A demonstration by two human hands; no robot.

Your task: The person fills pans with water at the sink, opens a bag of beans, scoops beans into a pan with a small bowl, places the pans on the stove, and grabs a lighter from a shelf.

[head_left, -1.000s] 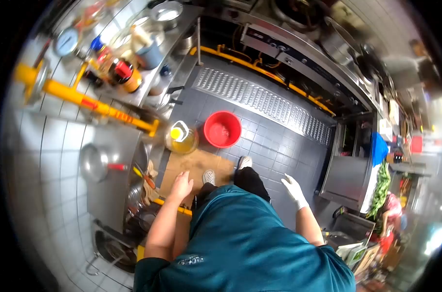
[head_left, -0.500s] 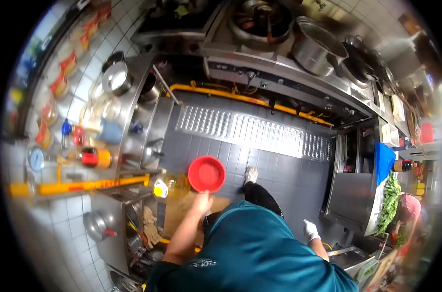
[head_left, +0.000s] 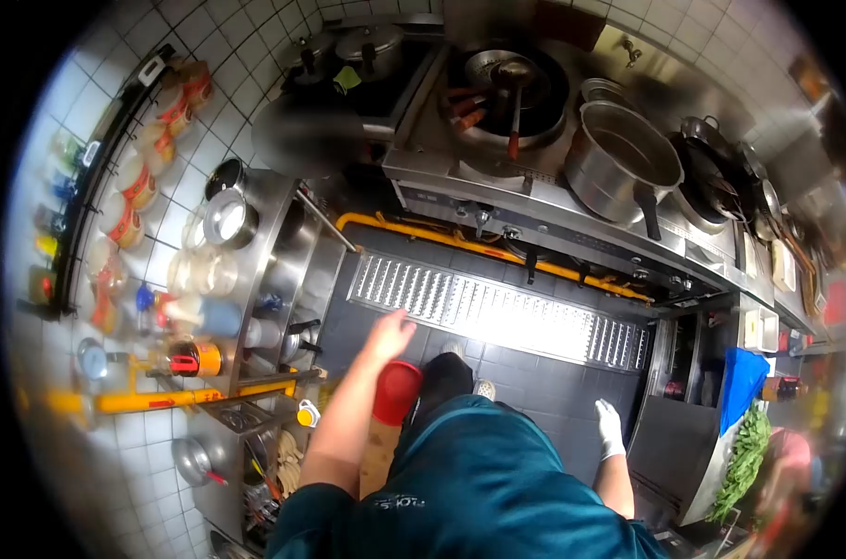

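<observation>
My bare left hand [head_left: 390,334] is stretched forward over the floor near the metal drain grate, holding nothing, its fingers loosely extended. Beneath and beside my left forearm is a red plastic basin [head_left: 397,391], partly hidden by the arm; the hand is apart from it. My right hand [head_left: 609,424] wears a white glove and hangs over the dark floor tiles at my right side. Its fingers are stretched out with nothing in them. A yellow-capped oil bottle [head_left: 307,413] stands left of my forearm, mostly hidden.
Ahead, a stove carries a wok [head_left: 507,98] with ladles and a large pot [head_left: 623,158]. A yellow pipe [head_left: 498,247] runs below it. On the left is a steel shelf with pots [head_left: 229,219]. Leafy greens [head_left: 744,456] lie at right, near a person in pink [head_left: 786,456].
My left hand has let go of the red basin and moved forward. The basin now sits lower in view, partly behind my forearm. My view and feet have shifted forward.
</observation>
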